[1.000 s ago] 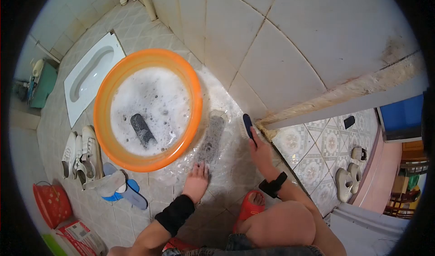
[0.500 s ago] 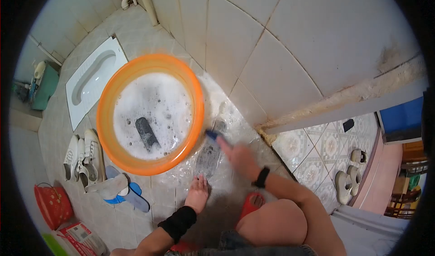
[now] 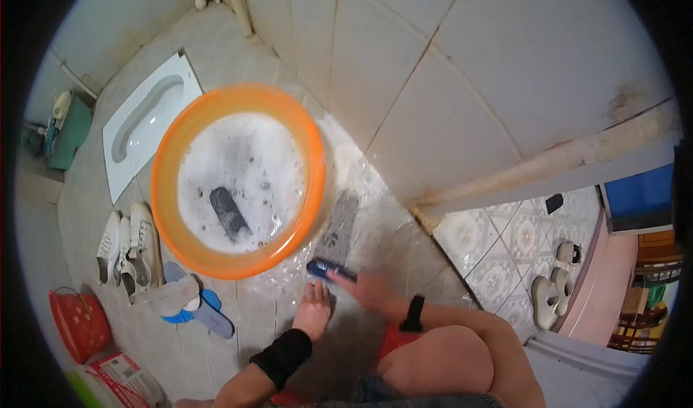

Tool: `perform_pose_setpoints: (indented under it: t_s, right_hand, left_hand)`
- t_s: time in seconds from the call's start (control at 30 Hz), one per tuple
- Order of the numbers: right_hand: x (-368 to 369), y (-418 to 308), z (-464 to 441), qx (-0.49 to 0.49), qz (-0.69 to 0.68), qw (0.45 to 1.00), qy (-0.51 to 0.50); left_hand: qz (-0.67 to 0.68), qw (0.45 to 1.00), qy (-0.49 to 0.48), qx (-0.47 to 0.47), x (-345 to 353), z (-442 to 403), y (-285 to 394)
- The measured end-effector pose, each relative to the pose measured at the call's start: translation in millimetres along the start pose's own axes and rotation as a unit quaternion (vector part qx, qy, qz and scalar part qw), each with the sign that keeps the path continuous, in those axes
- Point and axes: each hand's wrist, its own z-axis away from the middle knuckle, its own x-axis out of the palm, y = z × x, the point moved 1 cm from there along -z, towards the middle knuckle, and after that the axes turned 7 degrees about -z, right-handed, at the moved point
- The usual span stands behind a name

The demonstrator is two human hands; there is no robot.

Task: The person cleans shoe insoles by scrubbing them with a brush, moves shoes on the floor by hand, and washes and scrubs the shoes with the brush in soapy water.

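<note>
Head view, orange basin point(image 3: 312, 191): the landmark, on the tiled floor point(image 3: 426, 278), filled with white suds point(image 3: 267, 144).
Dark insole point(image 3: 229, 213): inside the basin, partly under the suds.
Grey insole point(image 3: 339, 227): lying wet on the floor, just right of the basin, foam around it.
Brush point(image 3: 326, 269): dark-backed, at the near end of the grey insole, near the basin's lower right rim; bristle contact cannot be told.
Right hand point(image 3: 367, 289): slightly blurred, right of and nearer than the basin; fingers clamped on the brush; black band point(image 3: 413, 314) on the wrist.
Left hand point(image 3: 313, 311): nearer than the basin, just beside the brush; fingers extended, nearly together, holding nothing; wide black wristband point(image 3: 283, 357).
White shoes point(image 3: 146, 245): left of the basin, on the floor.
Slippers point(image 3: 213, 314): blue and grey-blue, on the near left side of the basin, a pale insole point(image 3: 173, 297) across them.
Red bucket point(image 3: 81, 327): farther left and nearer than the basin.
Squat toilet point(image 3: 150, 123): beyond the basin, to its left.
Pale shoes point(image 3: 546, 300): well apart, right of the basin, on patterned tiles point(image 3: 498, 242).
</note>
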Motion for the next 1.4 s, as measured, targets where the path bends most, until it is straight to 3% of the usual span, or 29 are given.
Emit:
perform_pose_setpoints:
  t_s: [0.07, 0.17, 0.23, 0.3, 0.37, 0.4, 0.47, 0.57, 0.67, 0.7, 0.77, 0.8, 0.83, 0.93, 0.97, 1.03, 1.07, 1.17, 1.23, 1.3, 1.33, 1.4]
  right_hand:
    - [-29.9, -6.0, -8.6, 0.012, -0.040, 0.999, -0.017]
    - [-61.9, 45.7, -53.4, 0.083, 0.111, 0.976, 0.171]
    - [-60.4, 41.2, -43.0, 0.084, 0.110, 0.981, 0.133]
    - [-46.3, -11.7, -5.5, -0.052, 0.064, 0.993, 0.082]
    - [32.8, -5.5, 2.7, -0.033, 0.012, 0.994, 0.106]
    - [32.2, -2.4, 1.3, -0.030, -0.005, 0.994, 0.106]
    - [-16.9, 10.6, -20.6, -0.047, 0.001, 0.995, 0.082]
    - [-66.7, 39.4, -50.1, 0.040, 0.095, 0.981, 0.163]
    - [-49.2, -1.7, -16.5, -0.027, -0.007, 0.994, 0.110]
    - [-35.8, -29.9, 1.8, -0.110, 0.050, 0.971, 0.206]
    - [-18.5, -36.5, 13.5, -0.189, 0.092, 0.934, 0.288]
    - [-10.7, -17.4, 5.3, -0.175, 0.036, 0.965, 0.194]
    - [-14.6, -2.6, -6.3, -0.162, -0.018, 0.981, 0.102]
    - [-62.1, 47.8, -61.2, 0.066, 0.090, 0.979, 0.173]
    - [-66.0, 47.5, -58.3, 0.068, 0.095, 0.976, 0.182]
    - [-54.2, 35.4, -40.2, -0.031, 0.093, 0.973, 0.209]
    - [-51.2, 1.2, -24.1, -0.014, 0.016, 0.995, 0.095]
    - [8.6, -21.3, 0.2, -0.057, 0.008, 0.998, 0.017]
    - [-22.1, -5.9, -13.7, -0.136, 0.015, 0.986, 0.096]
    - [-64.6, 24.0, -48.6, -0.004, 0.026, 0.985, 0.168]
    - [-80.0, 33.6, -62.1, 0.067, 0.093, 0.985, 0.132]
    - [-78.3, 24.7, -48.5, 0.032, 0.091, 0.986, 0.138]
  left_hand:
    - [0.006, 1.000, 0.021, -0.004, -0.5, 5.2, -0.8]
    - [-0.018, 1.000, 0.024, 0.009, 6.9, 4.4, -2.8]
    - [-0.023, 1.000, 0.018, 0.008, 5.0, 3.0, -3.6]
    - [-0.015, 1.000, 0.002, 0.005, 0.6, -1.5, -2.0]
    - [0.017, 0.999, -0.051, -0.002, -5.4, 0.8, 0.6]
    - [0.020, 0.998, -0.062, 0.000, -1.5, 3.2, 2.3]
    - [0.007, 0.999, 0.036, -0.008, 2.4, 3.9, -0.8]
    - [-0.002, 0.999, 0.041, 0.013, -1.4, 4.8, -5.5]
    - [-0.021, 0.999, 0.035, 0.003, 6.4, 1.0, -1.9]
    - [-0.015, 0.999, 0.036, -0.002, -1.4, -3.8, -2.4]
    - [0.085, 0.987, -0.139, 0.011, -17.6, -3.4, -3.2]
    - [-0.011, 1.000, 0.029, -0.005, 3.3, 4.0, 1.2]
    - [0.004, 0.999, 0.037, -0.001, 1.0, 5.2, -1.4]
    - [0.010, 0.999, 0.044, 0.007, -1.2, 3.4, -5.2]
    - [-0.002, 0.999, 0.036, 0.013, 1.8, 3.7, -4.7]
    - [-0.010, 0.999, 0.032, 0.014, 7.6, 2.6, -4.4]
    - [-0.014, 0.999, 0.032, 0.005, 11.2, 1.4, -1.8]
    - [0.001, 1.000, 0.020, -0.008, 1.3, 0.0, -0.3]
    - [0.008, 1.000, 0.011, -0.007, 1.2, 7.5, -0.4]
    - [-0.003, 0.999, 0.036, 0.006, 4.1, 4.8, -3.8]
    - [-0.004, 0.999, 0.033, 0.010, 3.0, 5.2, -4.9]
    - [-0.008, 0.999, 0.033, 0.014, 6.0, 2.3, -6.3]
